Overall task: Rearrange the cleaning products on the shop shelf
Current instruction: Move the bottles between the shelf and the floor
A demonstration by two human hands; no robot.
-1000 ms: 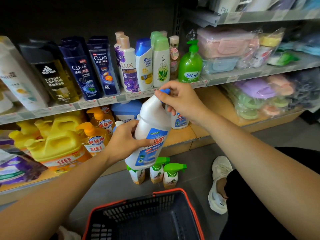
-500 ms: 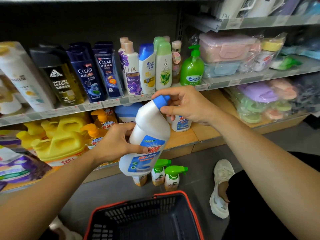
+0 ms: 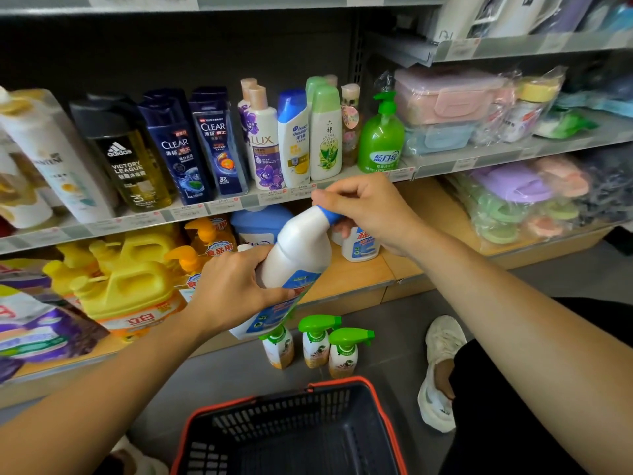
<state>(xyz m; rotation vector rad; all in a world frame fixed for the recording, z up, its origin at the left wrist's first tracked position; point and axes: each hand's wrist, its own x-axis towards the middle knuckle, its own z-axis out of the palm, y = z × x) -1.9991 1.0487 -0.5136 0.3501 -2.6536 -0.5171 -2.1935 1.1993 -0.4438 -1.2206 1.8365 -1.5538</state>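
Nearest to me, at the bottom centre of the frame, I see a dark basket (image 3: 257, 399) with an orange rim sitting on the grey floor. To its right is a white shoe (image 3: 442, 365) beside a dark trouser leg. Just beyond the basket, three small spray bottles (image 3: 317, 341) with green triggers stand close together on the floor, in front of the lowest shelf.

Both forearms reach in from the lower corners and meet in the middle of the frame. The left hand (image 3: 236, 286) is wrapped round the belly of the white bottle (image 3: 298, 248), thumb across the blue label and fingers behind it. It holds the bottle tilted, base down-left and neck up-right. The right hand (image 3: 366, 207) comes in from the right with a bent wrist, its fingers curled down over the bottle's blue cap (image 3: 329, 216) and gripping it. The bottle is in the air, in front of the wooden bottom shelf (image 3: 346, 272) and above the spray bottles.

On that shelf, a smaller white bottle (image 3: 359, 246) stands just behind the right hand. Yellow jugs (image 3: 133, 286) crowd the left of the frame.

Further back, the middle shelf (image 3: 239, 204) carries a row of upright shampoo bottles (image 3: 212, 145). The row ends at a green pump bottle (image 3: 382, 138), above the right hand. At the upper right, plastic-wrapped boxes (image 3: 445, 97) fill the neighbouring shelf.
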